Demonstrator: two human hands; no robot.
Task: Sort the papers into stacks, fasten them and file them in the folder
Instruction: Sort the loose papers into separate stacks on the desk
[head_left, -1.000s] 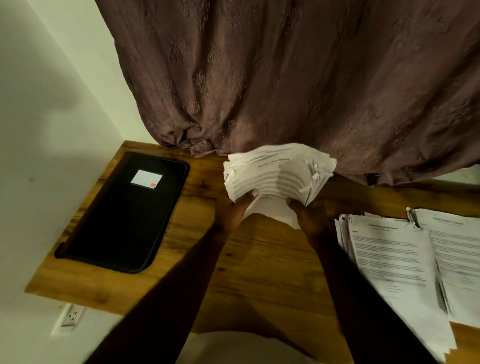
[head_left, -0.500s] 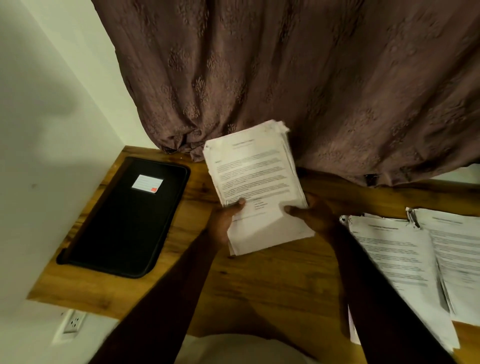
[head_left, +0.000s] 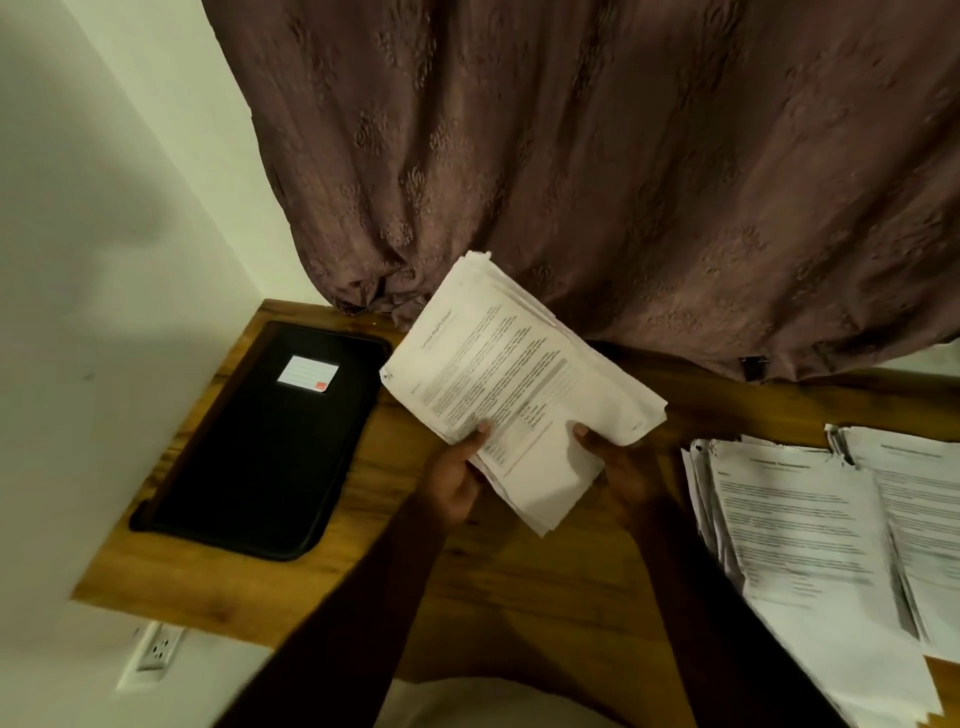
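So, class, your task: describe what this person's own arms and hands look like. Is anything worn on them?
The left hand and right hand are bare: no gloves, and no ring shows on the parts in view. No watch, band or cuff shows at either wrist. No sleeve edge can be made out along the left arm or right arm, though dim light makes that hard to confirm.

The wooden surface (head_left: 519, 597) spreads beneath both hands. To the left of the left hand (head_left: 452, 483), well apart from it, a black folder (head_left: 270, 441) lies flat and closed, with a white label (head_left: 307, 375) bearing a red mark near its far end. Just to the right of the right hand (head_left: 618, 467), a paper stack (head_left: 795, 545) lies print side up, its left edge fanned. A second stack (head_left: 924, 519) lies against its right side, cut off by the frame.
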